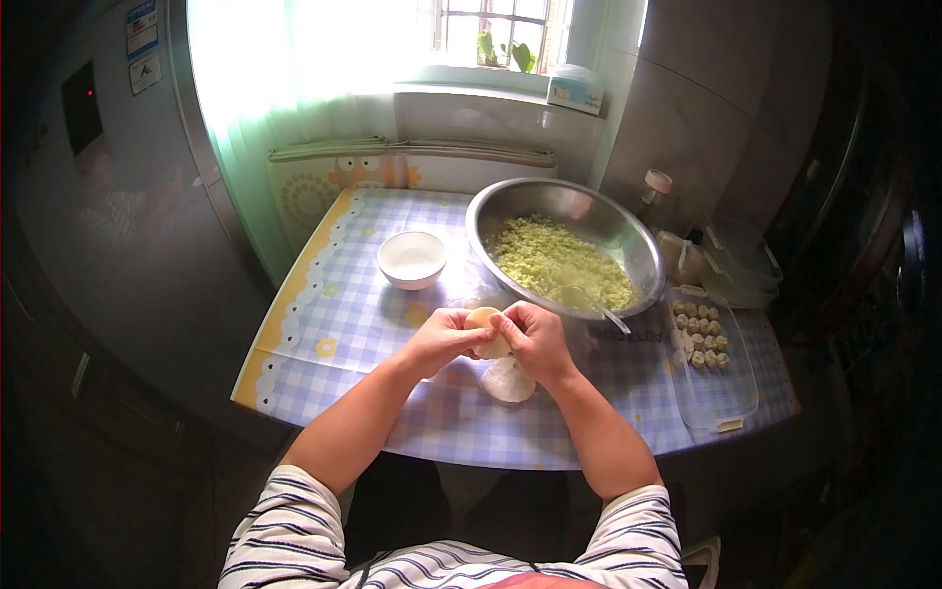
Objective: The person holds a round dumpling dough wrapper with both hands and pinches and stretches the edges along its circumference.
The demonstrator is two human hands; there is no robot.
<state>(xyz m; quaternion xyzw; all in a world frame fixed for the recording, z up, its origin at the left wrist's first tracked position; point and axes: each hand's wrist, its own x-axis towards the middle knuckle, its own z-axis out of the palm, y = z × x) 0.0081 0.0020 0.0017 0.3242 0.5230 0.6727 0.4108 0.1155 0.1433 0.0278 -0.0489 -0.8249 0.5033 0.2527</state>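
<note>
Fingers [478,334] of both hands pinch the dumpling [488,325] between them.

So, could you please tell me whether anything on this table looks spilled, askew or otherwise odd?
Nothing stands out. The bowl of filling and small bowl sit upright, dumplings lie in rows in the tray, and both hands hold a wrapper.

- Both bare forearms reach forward from striped short sleeves and angle inward, so the hands meet at the middle.
- The left hand [442,340] is cupped, palm turned toward the right, fingers curled inward.
- The right hand [535,339] faces it, knuckles up, fingers bent and pinching at the fingertips.
- The thumbs and fingertips of both hands press close together.
</note>
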